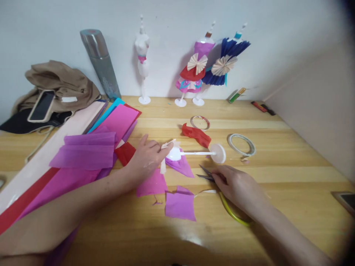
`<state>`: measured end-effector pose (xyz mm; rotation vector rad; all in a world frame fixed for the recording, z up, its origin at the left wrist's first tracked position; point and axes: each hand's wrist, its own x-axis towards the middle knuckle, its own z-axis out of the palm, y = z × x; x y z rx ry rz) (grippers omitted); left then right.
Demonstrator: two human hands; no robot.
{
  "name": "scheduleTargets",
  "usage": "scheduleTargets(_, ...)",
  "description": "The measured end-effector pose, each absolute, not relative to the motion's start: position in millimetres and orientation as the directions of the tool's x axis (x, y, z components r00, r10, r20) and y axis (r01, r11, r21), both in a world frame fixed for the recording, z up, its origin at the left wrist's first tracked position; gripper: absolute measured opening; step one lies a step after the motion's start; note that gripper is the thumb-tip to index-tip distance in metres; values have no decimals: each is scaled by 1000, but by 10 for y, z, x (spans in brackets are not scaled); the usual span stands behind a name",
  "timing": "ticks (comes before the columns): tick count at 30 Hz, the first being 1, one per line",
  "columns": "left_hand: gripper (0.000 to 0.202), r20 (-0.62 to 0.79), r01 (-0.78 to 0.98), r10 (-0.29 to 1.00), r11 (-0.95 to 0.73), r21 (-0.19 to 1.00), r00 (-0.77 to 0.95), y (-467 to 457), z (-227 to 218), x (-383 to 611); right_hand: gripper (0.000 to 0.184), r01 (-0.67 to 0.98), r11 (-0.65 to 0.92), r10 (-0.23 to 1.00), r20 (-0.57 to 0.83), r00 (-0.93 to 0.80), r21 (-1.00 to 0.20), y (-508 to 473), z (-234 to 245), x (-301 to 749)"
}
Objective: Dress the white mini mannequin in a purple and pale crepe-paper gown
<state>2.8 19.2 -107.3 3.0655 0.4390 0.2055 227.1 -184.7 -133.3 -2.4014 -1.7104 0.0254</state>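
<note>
My left hand (146, 158) is closed at the upper end of a small white dress-form mannequin (175, 153), which lies on its side with its round base to the right. Cream paper (163, 166) shows by the fingertips, and purple paper (181, 166) lies under the torso. Most of the mannequin's upper end is hidden by that hand. Low over the table, my right hand (235, 184) is closed on scissors (205, 174); their blades point left, slightly apart, and a yellow handle loop shows below the palm. A purple paper square (180, 205) lies between my hands.
Crepe paper sheets (83, 151) pile up at left, near a phone (42, 106) on brown cloth and a flask (101, 66). Three upright mannequins, one bare-looking (142, 51), line the wall. Tape rolls (242, 145) and red paper (196, 135) lie beyond my hands.
</note>
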Motion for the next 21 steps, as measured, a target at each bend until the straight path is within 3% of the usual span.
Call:
scheduleTargets(6,70,116,293,299,-954,60,947,179,-1075,23,12,910,-405,912,32,410,-91,-1833,-1402,2220)
scheduleTargets(11,69,87,309,319,-945,103,944,187,-1065,32,11,830,-462,872,8,489,-311,-1854,-1257,2202)
scheduleTargets(16,70,69,358,377,-913,194,924,191,-1055,49,24,758,-271,940,5,340,-594,-1784,-877,2069)
scheduleTargets(21,68,72,375,411,-881,289,909,177,-1071,31,22,750,-19,974,157,163,-661,-1398,-668,1798)
